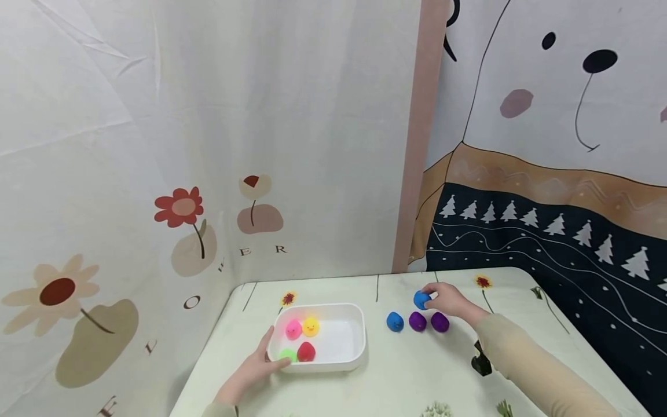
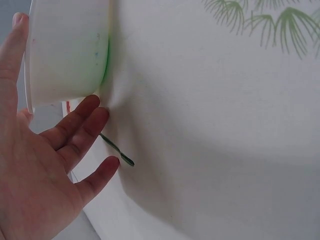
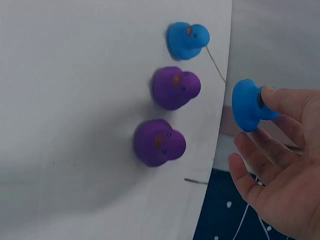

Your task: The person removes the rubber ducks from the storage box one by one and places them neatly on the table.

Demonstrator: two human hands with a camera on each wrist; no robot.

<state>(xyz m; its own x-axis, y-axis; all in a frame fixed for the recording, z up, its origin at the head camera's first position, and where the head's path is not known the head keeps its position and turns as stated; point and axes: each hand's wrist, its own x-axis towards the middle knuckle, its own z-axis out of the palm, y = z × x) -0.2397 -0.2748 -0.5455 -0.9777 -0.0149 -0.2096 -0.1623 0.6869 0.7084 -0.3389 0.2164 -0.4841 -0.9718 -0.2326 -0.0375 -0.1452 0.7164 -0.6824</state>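
Note:
My right hand [image 1: 449, 299] pinches a blue rubber duck [image 1: 422, 299] by its head, raised off the table behind the other ducks. The right wrist view shows the thumb on the head of this blue duck [image 3: 246, 106]. Near it on the table stand another blue duck [image 1: 395, 322] and two purple ducks, one [image 1: 417, 321] beside the other [image 1: 440, 322]. At the left end of a white plastic tray [image 1: 341, 367], my left hand [image 1: 255, 366] grips the rim and side wall. Inside the tray lie a pink duck [image 1: 293, 329], a yellow duck [image 1: 310, 326], a red duck [image 1: 305, 351] and a green one [image 1: 288, 354].
A pale cloth with printed flowers covers the table [image 1: 396, 382]. Behind it hangs a white curtain [image 1: 323, 145], and a bear-print curtain [image 1: 547, 243] runs along the right side. The table's back edge lies just beyond the raised duck.

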